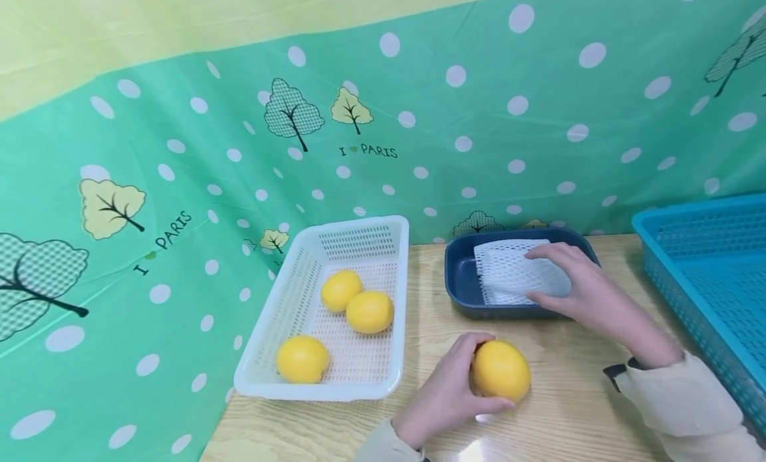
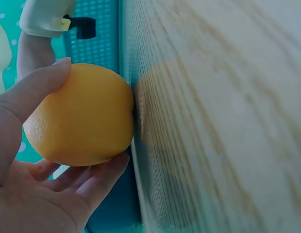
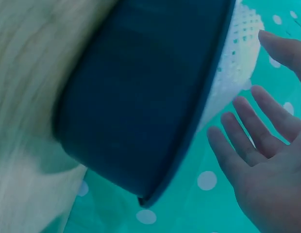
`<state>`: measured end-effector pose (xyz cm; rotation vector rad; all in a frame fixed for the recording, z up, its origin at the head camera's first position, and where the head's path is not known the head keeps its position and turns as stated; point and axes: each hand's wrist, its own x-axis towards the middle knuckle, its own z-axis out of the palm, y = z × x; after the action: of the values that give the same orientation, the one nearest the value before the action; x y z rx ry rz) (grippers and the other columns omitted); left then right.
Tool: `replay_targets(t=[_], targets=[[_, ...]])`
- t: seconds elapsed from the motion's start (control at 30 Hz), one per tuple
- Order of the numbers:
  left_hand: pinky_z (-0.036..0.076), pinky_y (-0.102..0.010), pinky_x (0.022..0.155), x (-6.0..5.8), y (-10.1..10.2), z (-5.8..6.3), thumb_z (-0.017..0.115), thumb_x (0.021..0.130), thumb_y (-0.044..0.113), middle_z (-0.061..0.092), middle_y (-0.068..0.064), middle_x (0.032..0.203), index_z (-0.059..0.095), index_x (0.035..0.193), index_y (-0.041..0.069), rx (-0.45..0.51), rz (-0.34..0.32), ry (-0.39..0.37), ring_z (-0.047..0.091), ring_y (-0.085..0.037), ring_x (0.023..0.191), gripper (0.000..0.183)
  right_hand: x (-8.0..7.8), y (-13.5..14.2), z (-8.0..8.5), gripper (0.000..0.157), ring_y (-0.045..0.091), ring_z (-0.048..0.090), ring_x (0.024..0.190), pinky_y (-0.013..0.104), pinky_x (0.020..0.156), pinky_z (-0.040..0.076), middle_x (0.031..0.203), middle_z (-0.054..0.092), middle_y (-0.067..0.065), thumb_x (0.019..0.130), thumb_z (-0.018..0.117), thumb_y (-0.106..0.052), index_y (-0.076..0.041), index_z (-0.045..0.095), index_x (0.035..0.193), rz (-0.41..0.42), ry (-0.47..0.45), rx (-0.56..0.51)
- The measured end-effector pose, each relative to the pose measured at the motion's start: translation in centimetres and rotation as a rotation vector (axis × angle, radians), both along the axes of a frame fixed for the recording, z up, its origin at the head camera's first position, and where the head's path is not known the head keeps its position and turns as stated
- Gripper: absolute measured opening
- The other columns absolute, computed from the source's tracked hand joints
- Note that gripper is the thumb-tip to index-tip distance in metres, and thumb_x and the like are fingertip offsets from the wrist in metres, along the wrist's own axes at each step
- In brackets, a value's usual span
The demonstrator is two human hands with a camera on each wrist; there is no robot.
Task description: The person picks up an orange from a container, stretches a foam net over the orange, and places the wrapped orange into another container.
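My left hand (image 1: 447, 390) grips a round yellow fruit (image 1: 501, 370) low over the wooden table, thumb on one side and fingers curled round the other. The left wrist view shows the same fruit (image 2: 85, 116) with its lower side right at the tabletop. My right hand (image 1: 568, 279) hovers over a dark blue tub (image 1: 463, 282), thumb and fingers spread with nothing between them. White foam netting (image 1: 505, 276) lies in that tub, beneath the right fingertips. The right wrist view has the tub's side wall (image 3: 131, 97) close beside the spread fingers (image 3: 238, 141).
To the left stands a white plastic basket (image 1: 395, 375) with three yellow fruits, one of them a front fruit (image 1: 302, 359). A blue perforated basket (image 1: 664, 269) sits at the right edge. Behind everything hangs a green dotted cloth (image 1: 419, 143).
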<state>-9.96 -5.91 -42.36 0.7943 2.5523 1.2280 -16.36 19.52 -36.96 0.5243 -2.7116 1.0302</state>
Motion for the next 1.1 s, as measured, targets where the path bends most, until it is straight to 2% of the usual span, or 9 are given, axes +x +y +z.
replay_targets(t=[0.2,0.43,0.53,0.77,1.1], targets=[[0.046,-0.022,0.100,-0.1,0.0,0.1,0.085,0.078,0.034,0.050,0.007,0.135,0.041,0.140,0.021,-0.011,0.008,0.003,0.051,-0.002,0.118,0.078,-0.5,0.2,-1.3,0.052,0.043,0.045,0.121,0.066,0.098,0.041,0.128,0.054,0.023,0.081,0.081,-0.007,0.000,0.057,0.126,-0.006,0.023,0.058],[0.046,-0.023,0.101,-0.1,-0.1,0.1,0.085,0.079,0.035,0.050,0.008,0.135,0.041,0.140,0.023,-0.013,0.012,-0.021,0.050,-0.002,0.119,0.077,-0.5,-0.1,-2.0,0.033,0.041,0.057,0.109,0.061,0.090,0.050,0.119,0.062,0.023,0.086,0.073,0.000,0.001,0.064,0.118,-0.070,0.009,0.046],[0.047,-0.022,0.100,-0.1,-0.1,0.1,0.085,0.078,0.035,0.050,0.009,0.135,0.041,0.140,0.023,-0.008,0.014,-0.033,0.050,-0.002,0.118,0.077,-0.4,-0.1,-2.1,0.025,0.039,0.061,0.104,0.059,0.087,0.053,0.113,0.066,0.021,0.087,0.071,0.001,0.000,0.067,0.112,-0.099,0.046,0.033],[0.046,-0.023,0.101,-0.3,0.1,0.0,0.086,0.077,0.036,0.050,0.009,0.136,0.041,0.140,0.024,0.000,0.021,-0.039,0.050,-0.002,0.118,0.078,0.4,0.4,-1.6,0.022,0.036,0.065,0.091,0.056,0.076,0.056,0.103,0.069,0.019,0.085,0.072,0.006,-0.001,0.069,0.105,-0.160,0.188,-0.021],[0.047,-0.024,0.100,-0.2,0.2,-0.1,0.084,0.078,0.044,0.050,0.010,0.134,0.041,0.141,0.022,-0.035,0.048,0.018,0.050,-0.003,0.118,0.079,1.4,0.0,-0.9,0.024,0.034,0.067,0.088,0.053,0.074,0.057,0.101,0.070,0.018,0.084,0.075,0.004,0.000,0.068,0.106,-0.168,0.237,-0.042]])
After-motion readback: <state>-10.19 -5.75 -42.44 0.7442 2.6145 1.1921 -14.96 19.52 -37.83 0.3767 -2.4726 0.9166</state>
